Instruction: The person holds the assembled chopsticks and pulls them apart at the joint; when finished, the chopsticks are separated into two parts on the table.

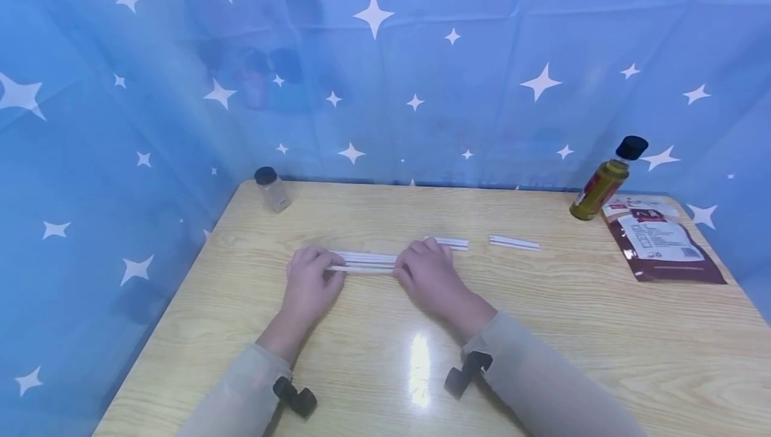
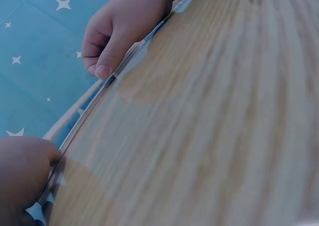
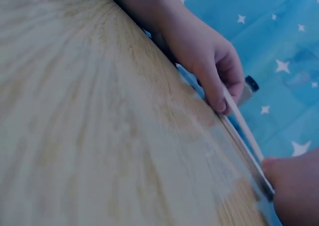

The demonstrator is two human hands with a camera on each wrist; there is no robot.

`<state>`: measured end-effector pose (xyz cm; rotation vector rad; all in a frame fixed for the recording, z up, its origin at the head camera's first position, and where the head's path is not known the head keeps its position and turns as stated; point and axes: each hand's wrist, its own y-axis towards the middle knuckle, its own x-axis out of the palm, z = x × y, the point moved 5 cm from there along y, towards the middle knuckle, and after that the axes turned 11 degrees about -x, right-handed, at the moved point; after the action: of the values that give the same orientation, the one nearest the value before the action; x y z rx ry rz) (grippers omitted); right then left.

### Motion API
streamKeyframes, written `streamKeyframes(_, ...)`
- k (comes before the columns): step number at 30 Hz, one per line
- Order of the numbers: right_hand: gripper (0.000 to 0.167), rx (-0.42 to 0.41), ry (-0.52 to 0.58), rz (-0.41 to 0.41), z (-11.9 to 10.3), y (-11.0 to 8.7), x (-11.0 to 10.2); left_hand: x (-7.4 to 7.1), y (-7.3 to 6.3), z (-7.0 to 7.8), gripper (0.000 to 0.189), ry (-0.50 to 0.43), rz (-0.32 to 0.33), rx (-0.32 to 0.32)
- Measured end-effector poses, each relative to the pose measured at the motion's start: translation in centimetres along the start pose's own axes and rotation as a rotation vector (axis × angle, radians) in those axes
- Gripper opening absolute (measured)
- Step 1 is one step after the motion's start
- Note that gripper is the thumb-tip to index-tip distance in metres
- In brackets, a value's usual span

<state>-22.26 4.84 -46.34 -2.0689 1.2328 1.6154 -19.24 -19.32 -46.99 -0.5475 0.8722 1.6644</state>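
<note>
Long white sticks lie side by side at the centre, running roughly 9 to 3 o'clock between the two hands; the front one shows a bit raised off the surface in both wrist views. Left hand at 8 o'clock pinches the near stick's left end, thumb and fingers narrow; right hand at 3 o'clock pinches the other end. How many sticks each grips, can't tell. Right hand partly blocks a short white bundle just beyond it, between 2 and 3 o'clock; second short bundle farther out, near 3, apart from the first. Black-lidded clear jar at 10 o'clock, near the back edge. Black-capped bottle, yellow-green contents, well off toward 2:30, just beside a brown-and-white printed pouch lying flat at 3. Worktop is pale wood grain, light glare at 5 o'clock. Blue curtain with white stars behind and at the sides. Light sleeves, black wrist devices at both cuffs.
</note>
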Motion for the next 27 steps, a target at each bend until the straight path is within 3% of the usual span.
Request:
streamKeyframes(5, 0.011, -0.008, 0.017, -0.002, 0.0, -0.2, -0.1, 0.0, -0.4, -0.1, 0.017, -0.013, 0.009, 0.033)
streamKeyframes(14, 0.008, -0.011, 0.066, 0.043, 0.6, -0.5, -0.3, -0.1, -0.7, 0.6, 0.009, -0.04, 0.027, 0.157)
streamKeyframes(21, 0.002, -0.141, 0.122, 0.128, 0.3, -0.4, -0.7, 0.2, -0.6, 0.9, 0.008, -0.021, 0.013, 0.211)
streamKeyframes(27, 0.016, -0.28, 0.09, 0.2, -0.5, -0.7, -1.3, 0.1, -0.6, 1.5, 0.009, -0.007, 0.022, 0.238)
